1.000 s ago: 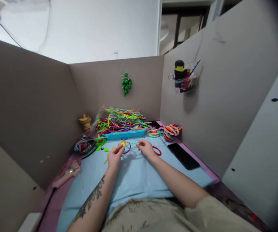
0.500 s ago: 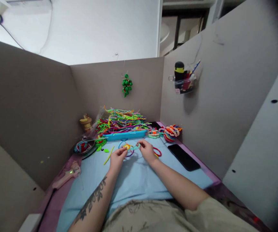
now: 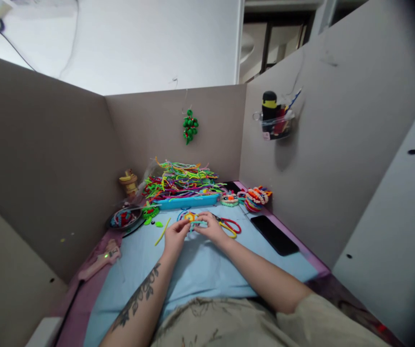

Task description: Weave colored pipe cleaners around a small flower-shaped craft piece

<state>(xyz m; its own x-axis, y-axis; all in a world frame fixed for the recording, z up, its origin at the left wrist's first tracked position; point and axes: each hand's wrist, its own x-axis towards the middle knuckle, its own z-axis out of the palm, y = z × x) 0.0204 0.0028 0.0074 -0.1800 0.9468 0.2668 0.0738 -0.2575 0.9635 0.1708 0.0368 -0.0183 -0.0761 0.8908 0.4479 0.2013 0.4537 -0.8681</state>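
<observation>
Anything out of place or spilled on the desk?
Nothing damaged. Pipe cleaners sprawl loose behind the blue tray, and one yellow stem lies stray on the mat beside the left hand. It and the right hand pinch a twisted piece.

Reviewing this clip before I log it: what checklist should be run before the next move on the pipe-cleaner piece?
1. Left hand and right hand both on the pipe-cleaner piece: ok.
2. Which strand each hand pinches: cannot tell, too small.
3. Spare pipe cleaners piled behind the blue tray: ok.
4. Phone lying apart, right of the hands: ok.
5. Glue gun apart at the left edge of the mat, green light on: ok.
</observation>
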